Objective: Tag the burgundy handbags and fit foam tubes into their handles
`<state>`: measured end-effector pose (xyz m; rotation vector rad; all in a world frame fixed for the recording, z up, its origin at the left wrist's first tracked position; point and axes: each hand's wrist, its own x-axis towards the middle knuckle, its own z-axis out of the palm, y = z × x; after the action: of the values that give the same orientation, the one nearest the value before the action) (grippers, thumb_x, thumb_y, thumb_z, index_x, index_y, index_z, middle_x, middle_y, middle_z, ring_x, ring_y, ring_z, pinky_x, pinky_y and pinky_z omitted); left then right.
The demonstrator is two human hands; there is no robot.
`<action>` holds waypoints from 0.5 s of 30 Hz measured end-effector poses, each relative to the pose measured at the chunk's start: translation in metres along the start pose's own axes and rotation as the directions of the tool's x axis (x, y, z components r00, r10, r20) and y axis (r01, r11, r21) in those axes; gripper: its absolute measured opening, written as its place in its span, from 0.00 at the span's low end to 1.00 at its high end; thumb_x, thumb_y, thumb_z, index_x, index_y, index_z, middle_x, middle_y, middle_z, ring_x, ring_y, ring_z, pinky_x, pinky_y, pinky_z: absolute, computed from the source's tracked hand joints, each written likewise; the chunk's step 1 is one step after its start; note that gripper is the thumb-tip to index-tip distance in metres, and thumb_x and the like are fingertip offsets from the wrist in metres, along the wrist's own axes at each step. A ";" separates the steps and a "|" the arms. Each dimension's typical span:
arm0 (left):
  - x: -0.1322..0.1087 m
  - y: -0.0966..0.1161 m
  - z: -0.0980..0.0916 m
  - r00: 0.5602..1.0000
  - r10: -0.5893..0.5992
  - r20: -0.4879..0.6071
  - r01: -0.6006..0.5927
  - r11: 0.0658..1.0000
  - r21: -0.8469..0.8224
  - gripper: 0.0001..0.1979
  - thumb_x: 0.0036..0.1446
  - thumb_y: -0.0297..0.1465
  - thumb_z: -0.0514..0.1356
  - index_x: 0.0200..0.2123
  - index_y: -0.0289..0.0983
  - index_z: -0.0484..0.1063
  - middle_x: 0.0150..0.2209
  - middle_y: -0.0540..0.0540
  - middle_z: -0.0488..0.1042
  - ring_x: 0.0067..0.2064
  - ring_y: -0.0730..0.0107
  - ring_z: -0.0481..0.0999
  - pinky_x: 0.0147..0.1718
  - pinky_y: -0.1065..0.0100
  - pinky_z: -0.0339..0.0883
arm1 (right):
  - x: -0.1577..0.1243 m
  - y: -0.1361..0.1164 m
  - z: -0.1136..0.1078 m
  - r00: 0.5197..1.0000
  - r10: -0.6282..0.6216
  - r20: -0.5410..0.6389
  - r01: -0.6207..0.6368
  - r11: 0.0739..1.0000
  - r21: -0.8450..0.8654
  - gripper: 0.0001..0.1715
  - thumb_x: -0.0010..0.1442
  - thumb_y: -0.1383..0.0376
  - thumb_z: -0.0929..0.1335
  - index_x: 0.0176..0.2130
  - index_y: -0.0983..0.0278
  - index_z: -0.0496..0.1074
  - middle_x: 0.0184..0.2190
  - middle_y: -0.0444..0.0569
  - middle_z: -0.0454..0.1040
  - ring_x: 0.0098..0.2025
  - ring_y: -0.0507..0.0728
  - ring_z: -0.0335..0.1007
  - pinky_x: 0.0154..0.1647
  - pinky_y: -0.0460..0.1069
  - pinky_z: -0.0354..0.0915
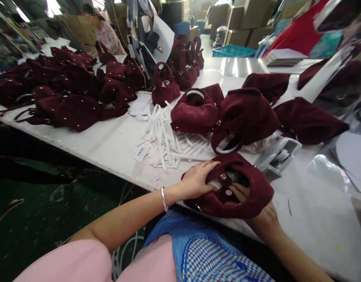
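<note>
A dark red suede-like bag [261,188] lies at the table's front edge, its opening towards me, with two round metal snaps showing inside. My left hand [199,179] grips the bag's left side, thumb at the opening and fingers over the upper rim. My right hand [264,215] comes from beneath the handle on the right; its fingers reach into the opening near the lower snap, and their tips are partly hidden. Some pale material shows in the opening. Just behind the bag is a similar red bag [247,113] with a white-wrapped handle.
White tubes [159,133] and paper tags [142,152] lie behind my left hand. A clear plastic holder [282,156] stands to the right. More red bags [77,111] are heaped at the left. A person [108,37] is at the back left. A blue crate [234,51] stands beyond the table.
</note>
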<state>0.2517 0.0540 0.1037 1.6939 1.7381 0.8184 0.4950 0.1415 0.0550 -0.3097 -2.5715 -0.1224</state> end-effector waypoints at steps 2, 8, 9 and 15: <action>-0.002 0.002 0.000 1.000 -0.006 -0.012 0.006 1.000 -0.003 0.42 0.48 0.32 0.70 0.66 0.42 0.60 0.66 0.40 0.63 0.66 0.51 0.64 0.64 0.51 0.59 | 0.002 0.000 0.004 0.999 -0.002 -0.050 0.002 1.000 -0.005 0.17 0.72 0.58 0.62 0.52 0.64 0.73 0.45 0.54 0.78 0.47 0.62 0.75 0.57 0.58 0.66; -0.006 0.020 -0.009 0.999 -0.025 0.037 0.031 0.982 -0.189 0.36 0.53 0.39 0.68 0.64 0.38 0.64 0.66 0.39 0.63 0.67 0.54 0.61 0.67 0.52 0.53 | 0.005 -0.003 0.006 0.993 -0.052 -0.108 0.062 0.993 0.098 0.13 0.70 0.70 0.62 0.44 0.59 0.75 0.39 0.44 0.80 0.41 0.57 0.76 0.51 0.53 0.70; -0.005 0.023 -0.010 0.998 -0.059 0.015 0.061 0.974 -0.218 0.33 0.56 0.42 0.66 0.62 0.38 0.66 0.65 0.39 0.66 0.66 0.55 0.63 0.67 0.53 0.54 | 0.005 -0.003 0.006 0.996 -0.029 -0.088 0.039 0.993 0.114 0.13 0.70 0.69 0.62 0.46 0.59 0.75 0.40 0.45 0.80 0.42 0.57 0.76 0.51 0.54 0.70; 0.002 0.028 0.003 0.973 -0.126 -0.196 0.118 0.992 -0.054 0.25 0.58 0.38 0.66 0.57 0.38 0.70 0.57 0.40 0.72 0.59 0.56 0.69 0.60 0.53 0.62 | 0.015 -0.004 -0.010 0.992 0.111 0.058 -0.120 0.972 0.202 0.13 0.71 0.64 0.62 0.46 0.58 0.76 0.45 0.47 0.79 0.47 0.61 0.75 0.51 0.57 0.68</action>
<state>0.2721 0.0565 0.1231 1.5041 1.9230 0.9881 0.4867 0.1393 0.0709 -0.3864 -2.5763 0.1942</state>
